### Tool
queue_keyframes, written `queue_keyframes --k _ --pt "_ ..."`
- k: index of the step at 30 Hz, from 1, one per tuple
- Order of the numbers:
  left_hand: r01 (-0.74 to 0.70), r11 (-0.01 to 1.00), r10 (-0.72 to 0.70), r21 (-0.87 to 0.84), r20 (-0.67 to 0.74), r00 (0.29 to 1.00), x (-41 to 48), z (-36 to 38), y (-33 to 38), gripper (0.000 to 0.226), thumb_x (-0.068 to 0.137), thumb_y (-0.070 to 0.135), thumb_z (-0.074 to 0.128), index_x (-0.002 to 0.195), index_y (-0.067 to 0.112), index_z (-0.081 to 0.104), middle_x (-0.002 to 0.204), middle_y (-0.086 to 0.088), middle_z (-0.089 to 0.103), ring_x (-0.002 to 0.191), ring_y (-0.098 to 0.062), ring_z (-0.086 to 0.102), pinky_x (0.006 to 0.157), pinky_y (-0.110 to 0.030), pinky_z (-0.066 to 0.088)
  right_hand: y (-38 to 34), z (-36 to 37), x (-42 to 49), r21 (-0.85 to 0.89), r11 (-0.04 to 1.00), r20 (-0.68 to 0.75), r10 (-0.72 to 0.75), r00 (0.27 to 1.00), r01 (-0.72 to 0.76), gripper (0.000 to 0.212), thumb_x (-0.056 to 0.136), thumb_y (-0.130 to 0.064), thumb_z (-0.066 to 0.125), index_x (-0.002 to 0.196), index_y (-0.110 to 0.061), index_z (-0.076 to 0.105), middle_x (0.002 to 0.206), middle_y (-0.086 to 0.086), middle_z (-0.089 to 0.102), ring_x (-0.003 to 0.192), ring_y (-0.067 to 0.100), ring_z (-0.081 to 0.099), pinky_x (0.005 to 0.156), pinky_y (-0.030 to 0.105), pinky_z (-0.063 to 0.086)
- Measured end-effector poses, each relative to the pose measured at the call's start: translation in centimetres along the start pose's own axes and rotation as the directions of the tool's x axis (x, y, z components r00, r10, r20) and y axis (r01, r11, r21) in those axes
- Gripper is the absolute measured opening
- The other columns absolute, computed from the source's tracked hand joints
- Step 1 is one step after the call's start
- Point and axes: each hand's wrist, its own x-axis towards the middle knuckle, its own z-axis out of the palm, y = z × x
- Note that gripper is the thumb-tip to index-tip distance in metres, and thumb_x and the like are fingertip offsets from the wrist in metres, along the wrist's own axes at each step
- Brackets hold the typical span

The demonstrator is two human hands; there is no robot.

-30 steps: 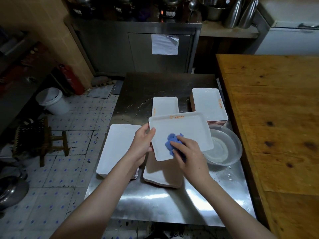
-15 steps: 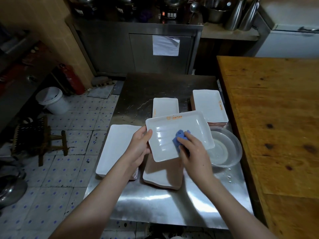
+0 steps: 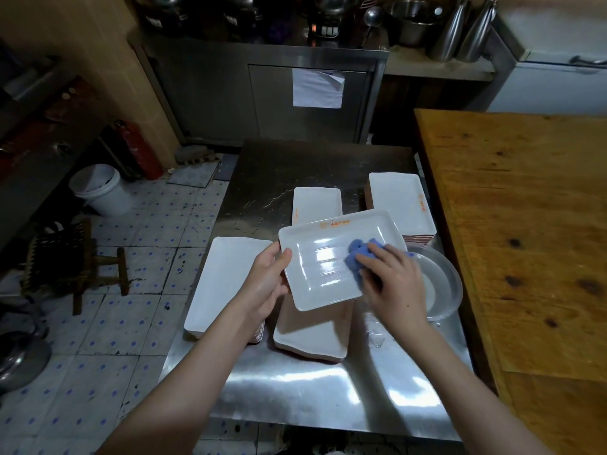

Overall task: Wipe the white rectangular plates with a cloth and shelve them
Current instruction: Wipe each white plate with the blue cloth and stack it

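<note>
A white rectangular plate (image 3: 325,261) with orange lettering on its far rim is held above the steel table (image 3: 295,389). My left hand (image 3: 267,284) grips its left edge, thumb on the rim. My right hand (image 3: 391,284) presses a blue cloth (image 3: 358,254) against the right part of the plate's face, fingers curled over the cloth. More white plates lie on the table: a stack at the left (image 3: 226,277), one below the held plate (image 3: 312,336), one behind (image 3: 317,203), and a stack at the back right (image 3: 400,201).
A clear bowl (image 3: 440,287) with water sits at the right of the plates. A wooden table (image 3: 525,241) borders the steel one on the right. A steel cabinet (image 3: 262,93) stands behind. On the tiled floor at the left are a white bucket (image 3: 98,188) and a stool (image 3: 72,257).
The right hand has slid the blue cloth from the plate's near left part across to its right side. The plate has tilted a little more towards me. The left hand keeps its grip.
</note>
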Motion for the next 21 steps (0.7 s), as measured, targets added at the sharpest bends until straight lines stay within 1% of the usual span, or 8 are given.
queue_keyframes --k 3,5,7,9,12,15,19,21 --pt "-0.004 1.000 0.004 0.005 0.017 1.000 -0.2 -0.5 0.1 0.024 0.102 0.022 0.047 0.120 0.027 0.062 0.117 -0.002 0.070 0.107 -0.021 0.068 0.074 -0.040 0.057 1.9 -0.9 0.7 0.034 0.989 -0.009 0.142 0.990 -0.142 0.029 0.076 0.000 0.071 0.103 -0.010 0.070 0.117 0.010 0.065 0.104 0.035 0.057 0.086 0.043 0.045" --pt "-0.001 1.000 0.001 -0.004 0.026 1.000 -0.3 -0.5 0.1 0.025 0.102 0.022 0.047 0.122 0.025 0.061 0.118 -0.003 0.069 0.107 -0.022 0.067 0.074 -0.039 0.057 1.5 -0.9 0.8 0.041 0.988 -0.005 0.152 0.988 -0.152 0.027 0.080 0.000 0.068 0.106 -0.007 0.069 0.118 0.013 0.063 0.106 0.036 0.057 0.087 0.039 0.044" --pt "-0.002 1.000 0.002 -0.012 0.033 0.999 -0.4 -0.4 0.2 0.026 0.102 0.022 0.046 0.124 0.024 0.060 0.118 -0.002 0.069 0.108 -0.021 0.067 0.073 -0.037 0.057 0.1 -0.5 0.6 0.062 0.988 -0.038 0.147 0.988 -0.144 0.024 0.082 0.000 0.066 0.106 -0.004 0.069 0.117 0.017 0.063 0.106 0.038 0.058 0.085 0.038 0.046" --pt "0.000 1.000 0.001 -0.012 0.044 0.999 -0.5 -0.1 0.2 0.027 0.102 0.021 0.046 0.126 0.021 0.058 0.119 -0.003 0.069 0.108 -0.021 0.067 0.072 -0.036 0.058 -2.0 0.1 0.4 0.116 0.980 -0.006 0.161 0.987 -0.159 0.025 0.084 -0.002 0.065 0.109 -0.004 0.068 0.120 0.018 0.061 0.109 0.037 0.057 0.087 0.038 0.046" --pt "0.014 0.999 -0.012 -0.029 0.066 0.998 -0.7 0.6 0.0 0.030 0.102 0.018 0.044 0.130 0.016 0.055 0.118 -0.006 0.069 0.103 -0.021 0.069 0.072 -0.037 0.058 -5.0 1.4 -0.3 0.184 0.981 0.021 0.050 0.999 -0.053 0.026 0.080 0.001 0.068 0.106 0.000 0.068 0.116 0.023 0.062 0.102 0.040 0.060 0.084 0.040 0.048" --pt "0.023 0.998 -0.017 -0.067 0.083 0.996 -0.9 0.7 -0.3 0.031 0.103 0.015 0.042 0.132 0.012 0.053 0.121 -0.009 0.068 0.102 -0.022 0.068 0.072 -0.037 0.058 -6.7 2.5 -0.7 0.228 0.973 0.074 -0.038 0.997 0.020 0.029 0.079 0.002 0.068 0.108 0.000 0.067 0.118 0.023 0.061 0.100 0.040 0.060 0.080 0.043 0.051" --pt "0.028 0.995 -0.021 -0.096 0.076 0.997 -1.2 0.2 -0.2 0.033 0.102 0.014 0.042 0.134 0.012 0.052 0.126 -0.012 0.065 0.108 -0.026 0.065 0.077 -0.039 0.059 -5.6 2.5 -0.5 0.224 0.975 0.121 -0.032 0.992 0.004 0.032 0.080 0.000 0.067 0.113 -0.003 0.066 0.123 0.020 0.058 0.106 0.038 0.057 0.081 0.040 0.050" --pt "0.025 0.995 -0.019 -0.093 0.064 0.998 -1.4 0.0 0.0 0.032 0.102 0.015 0.044 0.133 0.012 0.052 0.125 -0.012 0.065 0.105 -0.024 0.066 0.074 -0.037 0.059 -4.2 1.9 0.1 0.173 0.985 0.103 0.001 0.995 -0.019 0.033 0.078 0.000 0.069 0.111 -0.004 0.066 0.122 0.019 0.059 0.106 0.038 0.057 0.082 0.039 0.049"
